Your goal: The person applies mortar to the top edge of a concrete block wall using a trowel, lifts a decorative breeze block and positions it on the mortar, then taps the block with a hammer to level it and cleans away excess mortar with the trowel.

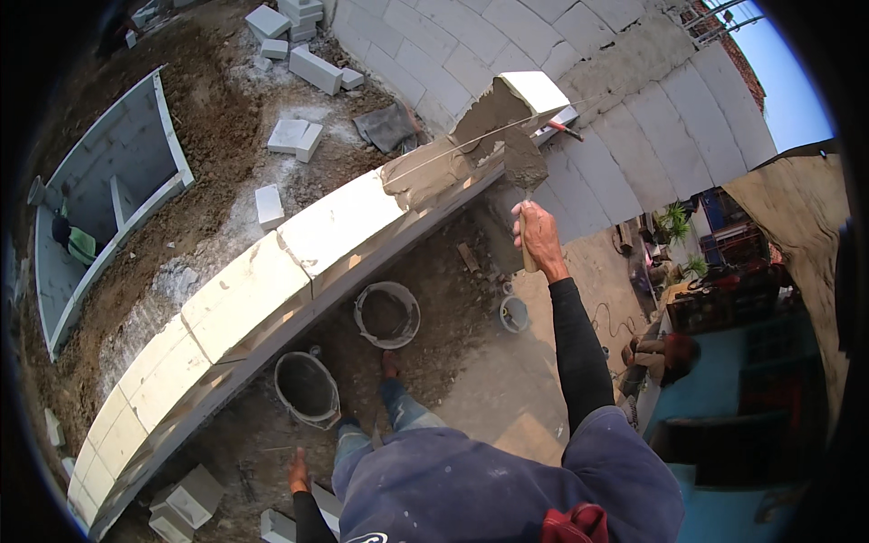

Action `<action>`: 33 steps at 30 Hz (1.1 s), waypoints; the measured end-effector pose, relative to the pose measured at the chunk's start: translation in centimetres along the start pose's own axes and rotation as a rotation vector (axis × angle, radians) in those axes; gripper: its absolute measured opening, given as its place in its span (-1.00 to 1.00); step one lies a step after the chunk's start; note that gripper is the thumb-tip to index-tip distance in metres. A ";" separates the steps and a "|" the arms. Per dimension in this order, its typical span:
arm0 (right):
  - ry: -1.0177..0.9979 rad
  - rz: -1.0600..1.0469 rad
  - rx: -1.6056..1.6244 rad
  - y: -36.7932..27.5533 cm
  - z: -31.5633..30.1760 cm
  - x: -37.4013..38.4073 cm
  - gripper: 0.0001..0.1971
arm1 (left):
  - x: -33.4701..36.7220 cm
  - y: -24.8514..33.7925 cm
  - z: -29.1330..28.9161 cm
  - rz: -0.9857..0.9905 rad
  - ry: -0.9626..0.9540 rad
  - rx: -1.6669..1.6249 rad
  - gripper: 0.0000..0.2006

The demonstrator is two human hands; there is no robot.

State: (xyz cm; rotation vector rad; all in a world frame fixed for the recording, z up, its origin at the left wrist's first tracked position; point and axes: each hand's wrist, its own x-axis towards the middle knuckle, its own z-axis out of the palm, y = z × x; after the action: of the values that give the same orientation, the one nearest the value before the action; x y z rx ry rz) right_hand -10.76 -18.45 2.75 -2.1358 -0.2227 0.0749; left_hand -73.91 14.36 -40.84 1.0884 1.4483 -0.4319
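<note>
My right hand (540,237) is wrapped round the wooden handle of a trowel (525,163). Its blade, coated in grey mortar, is up against the far end of a curved-looking row of pale blocks (348,222). Wet mortar (424,176) covers part of the row's top there and the near face of a white end block (536,90). A thin string runs along the row above the mortar. My left hand (298,472) hangs low by my side, fingers stretched out, holding nothing that I can see.
Two buckets, one (386,315) ahead of my feet and one (307,389) beside them, stand below the wall. A smaller pail (514,314) is farther right. Loose blocks (295,138) lie on the soil beyond. A person (74,240) is in a walled pit at left.
</note>
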 end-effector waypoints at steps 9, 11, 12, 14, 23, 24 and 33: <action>-0.023 0.001 0.074 -3.0 -2.0 2.3 -0.60 | -1.3 -1.9 1.4 -0.171 0.013 0.198 -0.11; -0.078 0.015 -0.005 -2.5 -1.9 2.5 -0.59 | 0.6 -2.7 0.7 -0.113 0.014 0.287 -0.10; -0.097 0.019 -0.040 -2.4 -1.2 2.6 -0.59 | 1.7 -3.2 0.6 -0.082 0.017 0.320 -0.10; -0.113 0.024 -0.151 -1.0 -1.2 2.1 -0.58 | 2.6 -3.8 1.1 -0.026 0.026 0.241 -0.08; -0.109 -0.197 -0.415 4.2 -2.9 0.2 -0.60 | -0.2 -2.2 1.3 -0.139 -0.107 0.123 0.00; -0.092 -0.225 -0.435 4.5 -2.8 1.7 -0.61 | -0.7 -2.0 1.3 -0.168 -0.102 0.154 0.00; 0.022 -0.138 -0.687 5.5 -2.1 0.6 -0.60 | -0.2 -2.9 0.2 0.014 0.040 0.138 -0.08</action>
State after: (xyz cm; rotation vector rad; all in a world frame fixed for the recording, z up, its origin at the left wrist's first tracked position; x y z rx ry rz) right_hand -9.18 -22.99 -0.67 -2.7921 -0.4289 -0.1241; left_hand -76.13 12.71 -41.63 1.2222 1.4626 -0.5085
